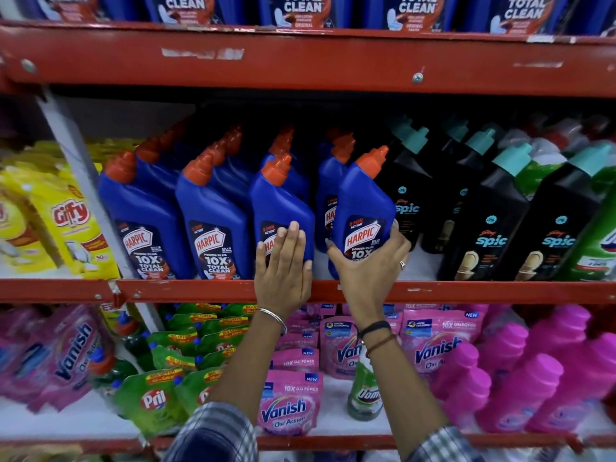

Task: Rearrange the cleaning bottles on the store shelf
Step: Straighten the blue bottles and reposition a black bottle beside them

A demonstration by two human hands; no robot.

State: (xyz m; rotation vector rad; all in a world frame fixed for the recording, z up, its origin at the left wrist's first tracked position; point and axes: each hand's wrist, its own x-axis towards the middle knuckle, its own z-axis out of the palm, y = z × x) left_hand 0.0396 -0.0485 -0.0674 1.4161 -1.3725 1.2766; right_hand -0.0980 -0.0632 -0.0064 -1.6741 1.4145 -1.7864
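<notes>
Tilted blue Harpic bottle (pixel 361 208), orange cap leaning right, at the near edge of the middle shelf (pixel 466 291), just right of the front row of upright blue Harpic bottles (pixel 213 221) and touching or nearly touching the black Spic bottles (pixel 480 225) on its right. Base apparently lifted or rocked off the shelf board; exact contact hidden by the hand.

Right hand (pixel 366 265) wrapped around the lower body of the tilted bottle from below, fingers (pixel 400 236) curled and clamped on its right flank, thumb on the left edge near the label. Left hand (pixel 283 261) laid flat against the label of the neighbouring upright bottle (pixel 283 211), fingers (pixel 293 233) extended, close together, gripping nothing.

Probable risks: low grip on a tall, leaning bottle, hence a tendency to tip further right and knock the Spic row; slip off the near shelf edge onto the pink Vanish pouches (pixel 290 405) below; toppling of the braced neighbour if the flat palm pushes too hard toward the far side.
</notes>
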